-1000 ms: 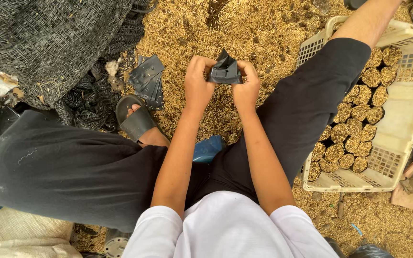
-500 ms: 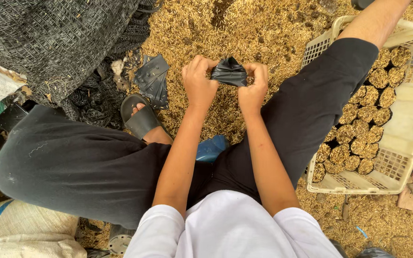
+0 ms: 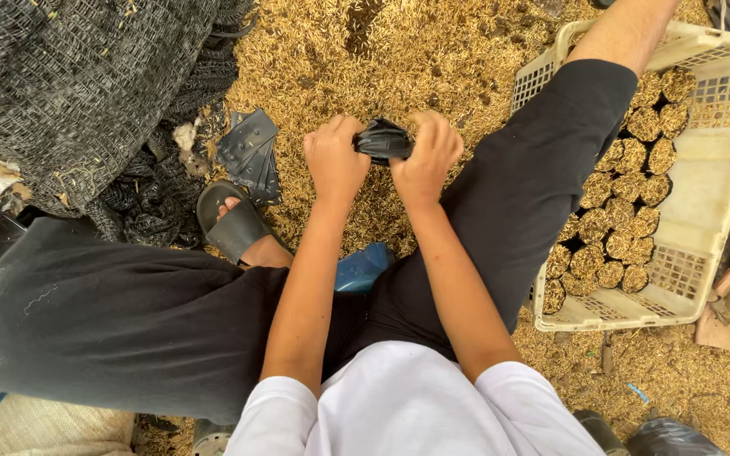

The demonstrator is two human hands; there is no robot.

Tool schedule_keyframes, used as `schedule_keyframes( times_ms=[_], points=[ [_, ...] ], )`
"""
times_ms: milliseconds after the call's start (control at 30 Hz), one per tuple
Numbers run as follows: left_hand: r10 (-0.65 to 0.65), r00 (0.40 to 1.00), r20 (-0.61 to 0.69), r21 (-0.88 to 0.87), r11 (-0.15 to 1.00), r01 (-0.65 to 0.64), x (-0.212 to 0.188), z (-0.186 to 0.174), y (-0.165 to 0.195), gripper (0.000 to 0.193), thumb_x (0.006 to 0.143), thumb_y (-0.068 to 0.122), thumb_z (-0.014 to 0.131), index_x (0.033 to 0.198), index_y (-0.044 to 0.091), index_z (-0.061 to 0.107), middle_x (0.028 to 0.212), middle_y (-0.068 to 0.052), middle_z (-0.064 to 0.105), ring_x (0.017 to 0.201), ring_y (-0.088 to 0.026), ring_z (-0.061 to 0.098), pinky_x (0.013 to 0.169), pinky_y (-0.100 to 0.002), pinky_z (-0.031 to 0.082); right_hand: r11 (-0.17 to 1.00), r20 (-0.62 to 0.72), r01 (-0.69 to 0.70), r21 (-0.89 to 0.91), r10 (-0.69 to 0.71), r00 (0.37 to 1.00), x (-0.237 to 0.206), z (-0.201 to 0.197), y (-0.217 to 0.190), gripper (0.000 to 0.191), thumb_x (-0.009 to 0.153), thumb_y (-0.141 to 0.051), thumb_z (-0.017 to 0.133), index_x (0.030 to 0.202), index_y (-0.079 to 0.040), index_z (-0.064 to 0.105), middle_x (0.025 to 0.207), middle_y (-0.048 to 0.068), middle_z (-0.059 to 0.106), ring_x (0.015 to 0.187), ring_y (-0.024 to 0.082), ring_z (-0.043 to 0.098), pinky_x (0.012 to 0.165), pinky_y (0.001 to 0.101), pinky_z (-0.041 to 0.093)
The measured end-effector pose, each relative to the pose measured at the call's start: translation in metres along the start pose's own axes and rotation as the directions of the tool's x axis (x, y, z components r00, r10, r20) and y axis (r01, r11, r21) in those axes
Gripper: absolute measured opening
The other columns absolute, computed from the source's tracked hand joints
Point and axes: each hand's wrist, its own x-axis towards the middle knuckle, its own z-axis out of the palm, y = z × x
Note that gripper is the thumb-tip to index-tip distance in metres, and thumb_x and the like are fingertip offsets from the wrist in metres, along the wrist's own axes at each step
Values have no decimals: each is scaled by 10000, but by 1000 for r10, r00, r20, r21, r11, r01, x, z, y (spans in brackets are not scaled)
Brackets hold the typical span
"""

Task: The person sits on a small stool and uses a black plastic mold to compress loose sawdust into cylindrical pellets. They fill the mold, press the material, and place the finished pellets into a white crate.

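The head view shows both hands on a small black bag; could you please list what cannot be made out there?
- Small black bag: the left hand and right hand cover its ends, so its contents and opening stay hidden.
- White crate: the right leg hides its near-left part.
- Stack of black bags: too small to count.
- Left foot in the sandal: toes covered by the strap.
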Motion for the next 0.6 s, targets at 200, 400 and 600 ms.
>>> schedule_keyframes(
  times_ms=[200, 400, 600],
  points=[
    [-302, 953, -8, -249, 924, 291, -4, -1, 27, 642, 708, -31, 721, 1320, 39, 540, 1053, -109, 606, 863, -260, 645, 690, -383, 512, 967, 268, -254, 15, 240, 933, 0, 6, 1, 218, 911, -48, 736, 1092, -146, 665, 1010, 5, 704, 982, 177, 630, 1001, 451, 378],
    [-166, 976, -138, -302, 946, 118, -11, 10, 25, 619, 750, -72, 728, 1323, 70, 539, 1166, -98, 647, 1072, -274, 661, 867, -388, 552, 748, 241, -504, 432, 443, 864, 1, 5, -11, 291, 888, -39, 683, 1165, -79, 603, 1065, 51, 659, 1005, 230, 667, 887, 437, 536],
    [62, 983, -173, -174, 980, -92, -9, 4, 7, 526, 697, -96, 707, 1172, 92, 586, 1076, -62, 648, 1014, -301, 618, 914, -416, 510, 992, 46, 125, 24, -126, 991, 22, -11, -15, 237, 906, -98, 802, 1095, -151, 669, 1017, 13, 694, 997, 245, 634, 1105, 495, 365]
  ],
)
